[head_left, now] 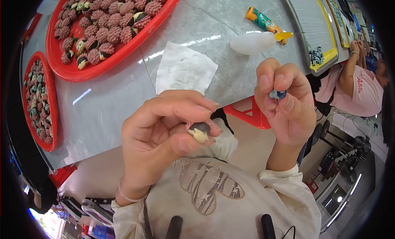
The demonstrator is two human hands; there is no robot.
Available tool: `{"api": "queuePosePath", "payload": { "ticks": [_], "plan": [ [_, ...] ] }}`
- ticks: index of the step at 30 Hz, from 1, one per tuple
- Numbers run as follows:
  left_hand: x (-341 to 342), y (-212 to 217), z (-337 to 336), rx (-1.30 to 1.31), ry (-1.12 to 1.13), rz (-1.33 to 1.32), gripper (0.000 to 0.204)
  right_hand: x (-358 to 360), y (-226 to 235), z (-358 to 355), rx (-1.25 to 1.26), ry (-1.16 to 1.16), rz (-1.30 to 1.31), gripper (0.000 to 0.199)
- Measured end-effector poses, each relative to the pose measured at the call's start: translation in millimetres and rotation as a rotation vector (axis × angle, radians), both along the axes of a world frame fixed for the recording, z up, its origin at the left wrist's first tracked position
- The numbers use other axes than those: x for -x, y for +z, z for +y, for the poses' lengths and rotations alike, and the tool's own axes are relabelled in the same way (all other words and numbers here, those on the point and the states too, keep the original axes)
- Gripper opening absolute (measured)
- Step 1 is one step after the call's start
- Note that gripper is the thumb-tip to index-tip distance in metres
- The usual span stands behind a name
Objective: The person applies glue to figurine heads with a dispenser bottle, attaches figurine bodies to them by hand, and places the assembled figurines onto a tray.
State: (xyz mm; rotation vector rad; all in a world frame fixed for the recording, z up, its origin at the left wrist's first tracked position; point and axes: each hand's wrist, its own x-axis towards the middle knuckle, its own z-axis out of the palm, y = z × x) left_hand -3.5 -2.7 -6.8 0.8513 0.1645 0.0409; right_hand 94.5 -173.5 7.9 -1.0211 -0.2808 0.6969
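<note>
In front of my chest, my left hand (160, 128) is closed, pinching a small pink, dark brown and cream piece (200, 132) between thumb and fingers. The cream and dark side of that piece faces up; fingers hide part of it. Up and to the right, my right hand (286, 101) pinches a small blue figure-like piece (278, 94) with thumb and fingertips. The two pieces are apart. A white wipe (185, 68) lies on the table just beyond my left hand.
A large red tray (88, 75) of pink ridged pieces and a smaller red tray (54, 111) stand left. Far right lie a white needle-tip bottle (252, 43), a green-orange tube (263, 21) and a yellow-edged tray (327, 61). A person in pink (356, 89) sits beyond.
</note>
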Motion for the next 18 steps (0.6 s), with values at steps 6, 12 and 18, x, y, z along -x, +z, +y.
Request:
{"api": "queuePosePath", "payload": {
  "ticks": [6, 12, 18],
  "plan": [
    [0, 3, -3, -0.059, 0.006, 0.067, 0.033, 13, 4, 15, 0.037, -0.033, -0.004, 0.025],
    [2, 5, -2, -0.045, 0.020, 0.120, 0.032, 14, 8, 18, 0.171, 0.103, -0.544, 0.019],
    [6, -6, 0, -0.095, 0.044, 0.077, 0.035, 23, 6, 22, 0.243, 0.024, -0.791, 0.027]
  ]
}}
